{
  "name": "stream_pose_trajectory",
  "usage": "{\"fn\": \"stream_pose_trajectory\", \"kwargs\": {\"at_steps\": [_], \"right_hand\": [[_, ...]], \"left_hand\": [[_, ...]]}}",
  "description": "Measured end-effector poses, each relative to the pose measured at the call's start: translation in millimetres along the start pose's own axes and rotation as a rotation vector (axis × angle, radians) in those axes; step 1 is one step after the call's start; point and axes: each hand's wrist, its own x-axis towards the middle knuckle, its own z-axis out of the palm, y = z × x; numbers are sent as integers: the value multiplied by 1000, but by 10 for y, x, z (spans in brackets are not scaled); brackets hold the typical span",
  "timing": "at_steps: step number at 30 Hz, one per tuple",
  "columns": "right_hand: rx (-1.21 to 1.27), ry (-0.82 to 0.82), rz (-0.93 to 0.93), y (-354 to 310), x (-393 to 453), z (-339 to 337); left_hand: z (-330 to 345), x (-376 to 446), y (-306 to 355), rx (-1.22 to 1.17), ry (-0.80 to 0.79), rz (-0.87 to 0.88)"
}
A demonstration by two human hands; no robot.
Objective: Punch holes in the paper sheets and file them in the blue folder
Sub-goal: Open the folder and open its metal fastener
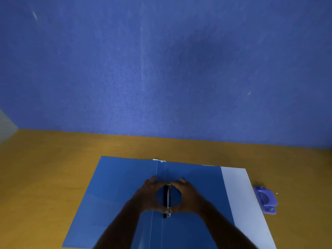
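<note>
Clearly the filing step is in hand: the blue folder lies open on the desk, and both hands meet at the ring clip on its spine. The left hand and right hand pinch the rings from either side, though blur hides whether they have parted. Paper sheets stick out from under the folder's right edge, with the hole punch just beyond. Next, I judge, the rings must spring open to take punched sheets.
</note>
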Motion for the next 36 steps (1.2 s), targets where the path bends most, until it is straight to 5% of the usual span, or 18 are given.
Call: {"fn": "stream_pose_trajectory", "kwargs": {"at_steps": [36], "right_hand": [[104,8,10,153,-13,43]], "left_hand": [[-30,57,-54,-59,-42,27]]}}
